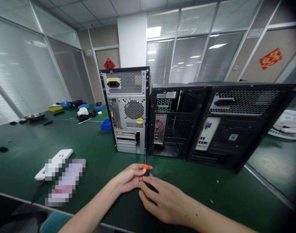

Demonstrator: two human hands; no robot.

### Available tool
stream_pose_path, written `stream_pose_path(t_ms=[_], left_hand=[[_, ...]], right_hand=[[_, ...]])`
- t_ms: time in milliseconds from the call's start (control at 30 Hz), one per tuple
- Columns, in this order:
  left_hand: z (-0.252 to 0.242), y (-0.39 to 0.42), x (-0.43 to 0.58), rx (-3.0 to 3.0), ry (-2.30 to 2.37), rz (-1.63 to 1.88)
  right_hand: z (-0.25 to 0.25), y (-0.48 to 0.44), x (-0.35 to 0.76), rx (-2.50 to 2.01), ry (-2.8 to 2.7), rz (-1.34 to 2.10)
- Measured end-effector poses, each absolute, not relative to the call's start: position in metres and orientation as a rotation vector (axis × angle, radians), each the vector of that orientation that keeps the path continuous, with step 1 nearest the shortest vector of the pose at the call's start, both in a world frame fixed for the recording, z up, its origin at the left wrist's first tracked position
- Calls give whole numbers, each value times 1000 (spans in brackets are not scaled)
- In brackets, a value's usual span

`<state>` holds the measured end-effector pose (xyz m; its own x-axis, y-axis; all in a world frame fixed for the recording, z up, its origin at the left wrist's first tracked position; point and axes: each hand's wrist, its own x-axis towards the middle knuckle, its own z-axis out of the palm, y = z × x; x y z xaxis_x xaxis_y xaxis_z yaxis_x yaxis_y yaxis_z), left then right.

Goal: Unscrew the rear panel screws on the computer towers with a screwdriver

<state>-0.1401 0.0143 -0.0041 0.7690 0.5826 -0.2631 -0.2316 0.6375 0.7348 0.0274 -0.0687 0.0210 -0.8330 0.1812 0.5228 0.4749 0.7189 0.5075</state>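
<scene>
An orange and black screwdriver [146, 171] points away from me, its thin shaft reaching the lower right corner of the silver back of a computer case [134, 126]. My left hand [132, 177] pinches the front of the handle. Wrapped round the rear of the handle are the fingers of my right hand [159, 197]. The silver-backed case stands upright. Directly to its right is a black case [178, 124] with a purple port, and beyond that another black case [235, 129]. Whether the screwdriver tip sits in a screw is too small to tell.
On the green table [94, 181], a white power bank [55, 163] and a blurred-out flat object [67, 183] lie at left. A blue bin [105, 125] is beside the silver case. Small scraps lie at right; bins and cables stand farther back.
</scene>
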Motion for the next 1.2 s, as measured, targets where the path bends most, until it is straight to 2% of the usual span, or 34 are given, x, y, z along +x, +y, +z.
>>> stream_pose_path(t_ms=[1200], left_hand=[[-1, 12, -141, 788, 576, 499]], right_hand=[[12, -67, 26, -517, -2417, -844]])
